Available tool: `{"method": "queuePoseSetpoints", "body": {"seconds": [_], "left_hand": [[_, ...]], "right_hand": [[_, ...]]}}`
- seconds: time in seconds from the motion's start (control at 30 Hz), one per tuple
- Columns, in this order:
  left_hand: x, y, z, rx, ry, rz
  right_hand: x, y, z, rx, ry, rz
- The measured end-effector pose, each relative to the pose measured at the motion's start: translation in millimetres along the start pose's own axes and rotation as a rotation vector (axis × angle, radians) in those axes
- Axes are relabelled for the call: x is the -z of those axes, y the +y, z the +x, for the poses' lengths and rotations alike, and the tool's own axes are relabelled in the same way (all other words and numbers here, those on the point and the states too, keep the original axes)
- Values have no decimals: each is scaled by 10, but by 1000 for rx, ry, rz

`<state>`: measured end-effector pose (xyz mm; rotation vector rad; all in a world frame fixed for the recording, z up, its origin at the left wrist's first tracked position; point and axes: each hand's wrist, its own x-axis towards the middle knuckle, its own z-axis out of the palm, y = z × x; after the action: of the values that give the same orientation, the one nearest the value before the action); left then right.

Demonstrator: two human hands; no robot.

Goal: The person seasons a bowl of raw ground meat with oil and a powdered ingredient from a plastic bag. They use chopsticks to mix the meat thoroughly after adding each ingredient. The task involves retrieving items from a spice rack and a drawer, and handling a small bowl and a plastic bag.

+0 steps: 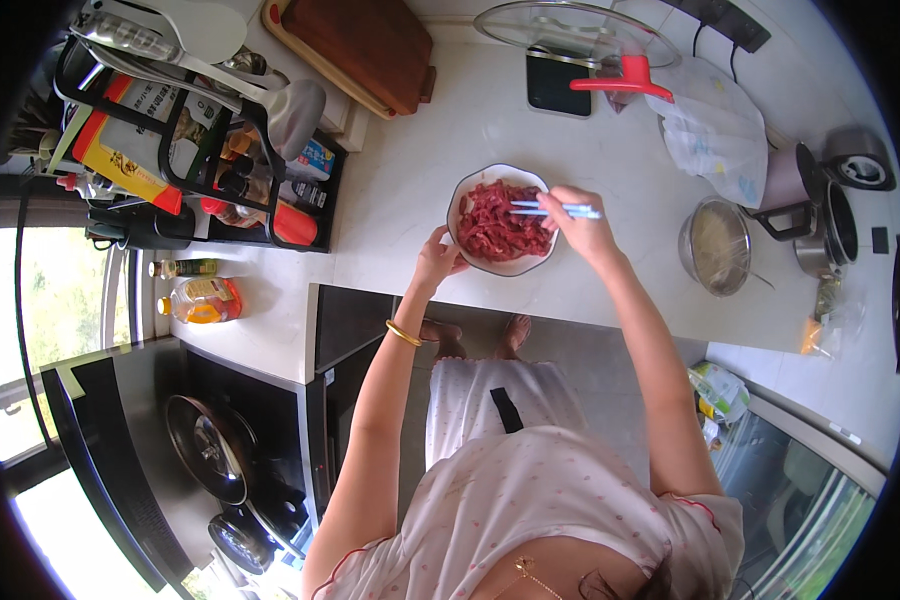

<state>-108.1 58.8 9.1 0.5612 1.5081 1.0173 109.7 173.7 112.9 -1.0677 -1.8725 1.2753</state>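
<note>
A white bowl with a dark, wavy rim (504, 268) stands on the pale countertop (405, 187) near its front edge. Strips of raw red meat (495, 225) fill much of it. My left hand (439, 259) grips the bowl's left side, the thumb at the rim and the fingers partly hidden below it. In my right hand (579, 225) are light blue chopsticks (555, 209), their tips in the meat towards the bowl's right side.
Left stands a black rack (270, 187) with seasonings and ladles; behind are cutting boards (352, 45), a glass lid (562, 30) and a dark flat device (559, 86). A metal bowl (716, 246) and pots (840, 225) are at right, a stove (270, 390) with a pan (206, 450) at lower left.
</note>
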Motion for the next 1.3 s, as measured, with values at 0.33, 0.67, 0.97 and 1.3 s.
{"method": "queuePoseSetpoints", "body": {"seconds": [0.33,0.67,0.97,1.3], "left_hand": [[-11,-4,21,10,-3,10],[5,-60,28,0,-41,-15],[28,-71,54,-4,-46,-25],[3,5,-25,29,-42,-8]], "right_hand": [[-184,119,15,139,-54,-1],[-274,132,-10,79,-51,44],[-24,23,-211,-83,-2,146],[-221,198,-143,-231,42,289]]}}
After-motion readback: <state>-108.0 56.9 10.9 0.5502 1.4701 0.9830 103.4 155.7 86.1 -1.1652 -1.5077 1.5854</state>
